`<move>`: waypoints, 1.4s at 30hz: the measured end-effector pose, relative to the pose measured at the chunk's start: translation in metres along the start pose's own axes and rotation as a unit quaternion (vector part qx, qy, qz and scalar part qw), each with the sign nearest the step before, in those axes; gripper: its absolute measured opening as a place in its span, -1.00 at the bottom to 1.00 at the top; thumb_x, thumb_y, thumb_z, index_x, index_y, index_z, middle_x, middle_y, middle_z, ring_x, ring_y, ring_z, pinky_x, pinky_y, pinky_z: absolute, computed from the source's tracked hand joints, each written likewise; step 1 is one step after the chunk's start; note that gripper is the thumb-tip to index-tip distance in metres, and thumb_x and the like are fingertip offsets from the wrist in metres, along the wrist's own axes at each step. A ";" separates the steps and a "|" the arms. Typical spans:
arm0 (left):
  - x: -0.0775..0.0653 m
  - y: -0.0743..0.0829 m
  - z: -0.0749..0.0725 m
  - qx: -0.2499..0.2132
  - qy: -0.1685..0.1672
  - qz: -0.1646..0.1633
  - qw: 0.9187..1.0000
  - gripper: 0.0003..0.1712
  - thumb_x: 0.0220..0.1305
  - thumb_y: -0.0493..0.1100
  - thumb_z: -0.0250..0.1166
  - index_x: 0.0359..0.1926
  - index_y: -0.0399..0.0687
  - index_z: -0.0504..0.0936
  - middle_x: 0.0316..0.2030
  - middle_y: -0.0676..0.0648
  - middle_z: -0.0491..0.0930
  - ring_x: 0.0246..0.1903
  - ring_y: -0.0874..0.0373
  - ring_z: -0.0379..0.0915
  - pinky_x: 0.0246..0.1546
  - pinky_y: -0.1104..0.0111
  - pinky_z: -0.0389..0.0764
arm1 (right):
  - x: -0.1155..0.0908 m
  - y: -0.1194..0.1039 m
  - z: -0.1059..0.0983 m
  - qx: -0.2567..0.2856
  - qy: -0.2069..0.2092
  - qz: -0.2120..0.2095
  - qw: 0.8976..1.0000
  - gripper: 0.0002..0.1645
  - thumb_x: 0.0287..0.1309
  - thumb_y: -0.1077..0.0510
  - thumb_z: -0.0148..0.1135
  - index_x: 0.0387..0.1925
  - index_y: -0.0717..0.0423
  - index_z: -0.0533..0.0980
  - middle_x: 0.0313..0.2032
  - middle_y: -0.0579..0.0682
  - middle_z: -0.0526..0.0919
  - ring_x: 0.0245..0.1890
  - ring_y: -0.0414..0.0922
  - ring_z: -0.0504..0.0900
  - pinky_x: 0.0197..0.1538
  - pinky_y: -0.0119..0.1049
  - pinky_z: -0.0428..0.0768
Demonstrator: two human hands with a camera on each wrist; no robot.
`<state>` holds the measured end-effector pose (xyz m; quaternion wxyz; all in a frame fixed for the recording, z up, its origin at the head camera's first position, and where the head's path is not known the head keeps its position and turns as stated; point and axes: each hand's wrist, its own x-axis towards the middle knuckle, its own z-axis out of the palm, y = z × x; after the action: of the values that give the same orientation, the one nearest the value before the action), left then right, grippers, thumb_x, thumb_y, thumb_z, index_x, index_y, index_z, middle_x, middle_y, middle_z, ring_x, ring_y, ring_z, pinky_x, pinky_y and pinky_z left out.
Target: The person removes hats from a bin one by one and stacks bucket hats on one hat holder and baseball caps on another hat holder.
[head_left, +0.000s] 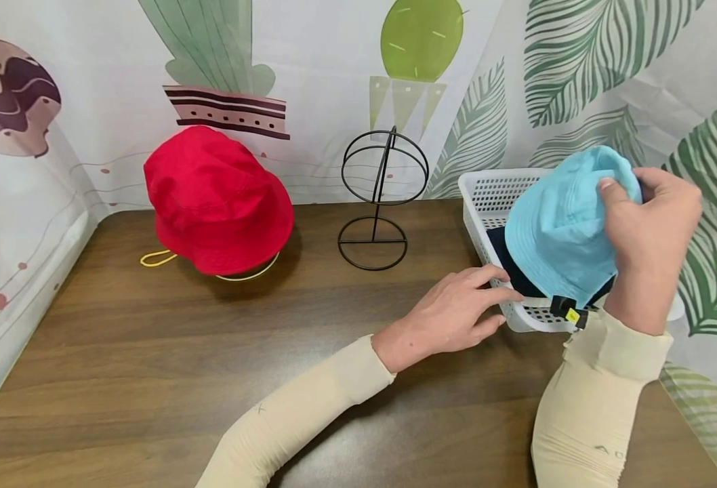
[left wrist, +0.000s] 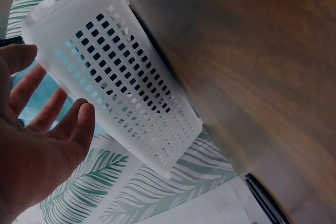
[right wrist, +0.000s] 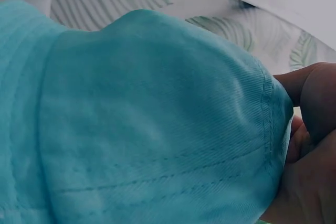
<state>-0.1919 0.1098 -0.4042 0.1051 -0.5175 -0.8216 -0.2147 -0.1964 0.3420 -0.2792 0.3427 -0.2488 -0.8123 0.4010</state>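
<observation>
A light blue bucket hat [head_left: 568, 224] hangs tilted over the white basket [head_left: 477, 203]. My right hand [head_left: 654, 224] pinches its crown between thumb and fingers, as the right wrist view also shows on the hat's edge [right wrist: 157, 114]. Beneath the hat, dark cloth [head_left: 507, 268] lies in the basket, mostly hidden. My left hand [head_left: 456, 308] has its fingers loosely spread at the basket's near left corner. In the left wrist view that hand [left wrist: 47, 129] is beside the basket's perforated wall [left wrist: 121, 72], holding nothing; whether the fingertips touch the rim I cannot tell.
A black wire hat stand [head_left: 373, 230] stands bare in the middle of the wooden table [head_left: 212, 379]. To the left, a red bucket hat [head_left: 212, 196] sits on a stand with a yellow loop [head_left: 157, 258] beside it. A patterned curtain [head_left: 328, 81] closes off the back.
</observation>
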 end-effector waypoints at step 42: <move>-0.029 -0.021 -0.046 -0.330 0.076 -0.189 0.922 -0.64 0.44 0.18 0.38 0.05 0.09 0.70 -0.03 0.18 0.68 0.08 0.18 0.64 0.18 0.43 0.57 | -0.057 -0.047 -0.026 0.443 0.001 -0.164 0.882 -0.80 0.06 0.55 0.45 -0.26 0.67 0.64 -0.39 0.19 0.74 -0.39 -0.04 0.66 -0.15 -0.30 0.62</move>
<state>-0.2006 0.0578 -0.3802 -0.0521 -0.3401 -0.7764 -0.5280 -0.1459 0.2899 -0.2495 0.4783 0.0650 -0.5792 0.6569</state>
